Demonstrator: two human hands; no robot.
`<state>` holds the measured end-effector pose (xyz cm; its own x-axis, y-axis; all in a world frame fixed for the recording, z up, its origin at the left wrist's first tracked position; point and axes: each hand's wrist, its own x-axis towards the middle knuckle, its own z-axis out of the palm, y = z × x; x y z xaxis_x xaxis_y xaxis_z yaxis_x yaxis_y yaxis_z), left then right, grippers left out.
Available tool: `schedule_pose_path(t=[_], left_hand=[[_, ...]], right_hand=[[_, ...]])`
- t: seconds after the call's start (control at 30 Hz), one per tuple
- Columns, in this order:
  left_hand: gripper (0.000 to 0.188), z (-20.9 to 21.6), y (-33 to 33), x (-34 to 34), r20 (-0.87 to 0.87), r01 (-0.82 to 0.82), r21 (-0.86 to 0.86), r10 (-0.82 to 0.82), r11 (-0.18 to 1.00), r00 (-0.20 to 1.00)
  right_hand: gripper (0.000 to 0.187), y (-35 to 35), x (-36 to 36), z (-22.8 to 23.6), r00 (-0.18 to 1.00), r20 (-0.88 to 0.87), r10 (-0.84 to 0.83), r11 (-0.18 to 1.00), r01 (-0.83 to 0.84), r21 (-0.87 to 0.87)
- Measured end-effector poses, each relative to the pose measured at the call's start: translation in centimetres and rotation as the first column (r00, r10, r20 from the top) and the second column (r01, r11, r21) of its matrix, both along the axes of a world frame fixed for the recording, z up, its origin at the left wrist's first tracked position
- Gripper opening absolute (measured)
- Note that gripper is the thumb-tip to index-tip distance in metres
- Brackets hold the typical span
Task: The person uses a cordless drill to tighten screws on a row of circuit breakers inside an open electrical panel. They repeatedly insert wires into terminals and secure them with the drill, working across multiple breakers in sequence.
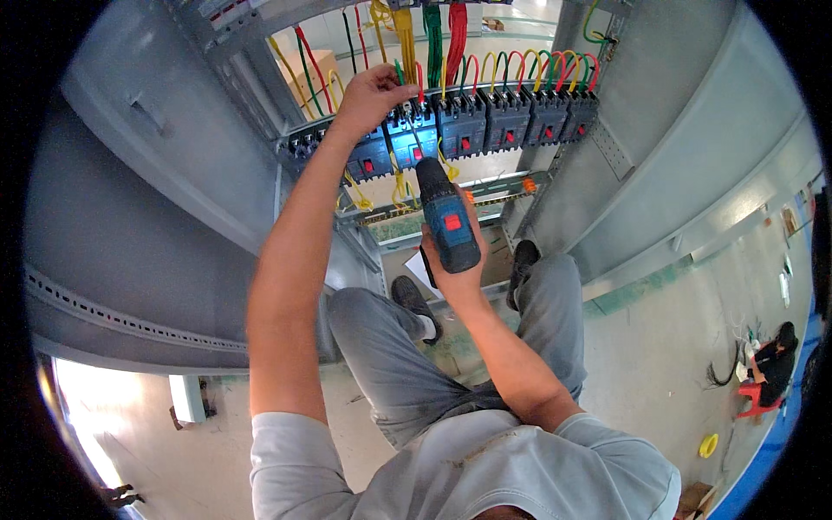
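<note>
My right hand [461, 279] grips a dark blue and black cordless drill [446, 212] by its handle. A long bit [417, 137] runs from its chuck up to the top terminals of a black circuit breaker [402, 154] with a red toggle, lit by the drill's lamp. At that breaker's upper edge, my left hand [371, 97] has its fingers pinched together at a green wire [399, 71], just left of a red wire [420, 76]. The fingertips partly hide the terminal there. More circuit breakers [507, 121] stand in a row to the right, with yellow, green and red wires looping into their tops.
Grey metal cabinet walls [693, 95] rise on both sides. Thick yellow, green and red wire bundles [433, 39] hang behind the breakers. Coiled yellow wires [360, 201] dangle below. A perforated rail [503, 186] crosses lower down. Far right, a person [770, 364] sits on a red stool.
</note>
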<state>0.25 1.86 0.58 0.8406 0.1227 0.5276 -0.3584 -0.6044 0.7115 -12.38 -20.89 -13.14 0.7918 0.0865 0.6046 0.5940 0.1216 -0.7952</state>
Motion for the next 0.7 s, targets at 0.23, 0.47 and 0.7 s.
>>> schedule_pose_path(t=[0.23, 0.47, 0.7], left_hand=[[0.039, 0.1, 0.0, 0.1, -0.018, -0.098, 0.122, 0.101, 0.988, 0.995], [0.039, -0.2, -0.9, -0.3, 0.014, -0.122, 0.111, 0.121, 0.986, 0.993], [0.032, 0.7, 0.3, -0.8, -0.165, 0.146, -0.088, -0.159, 0.985, 0.973]], right_hand=[[0.077, -0.5, -0.9, 1.5, 0.999, 0.029, -0.035, 0.998, 0.037, -0.052], [0.073, -0.5, -0.9, 0.8, 0.999, -0.036, -0.007, 0.999, 0.006, -0.039], [0.072, -0.6, -0.5, 0.8, 0.998, 0.036, -0.06, 0.995, 0.063, -0.079]])
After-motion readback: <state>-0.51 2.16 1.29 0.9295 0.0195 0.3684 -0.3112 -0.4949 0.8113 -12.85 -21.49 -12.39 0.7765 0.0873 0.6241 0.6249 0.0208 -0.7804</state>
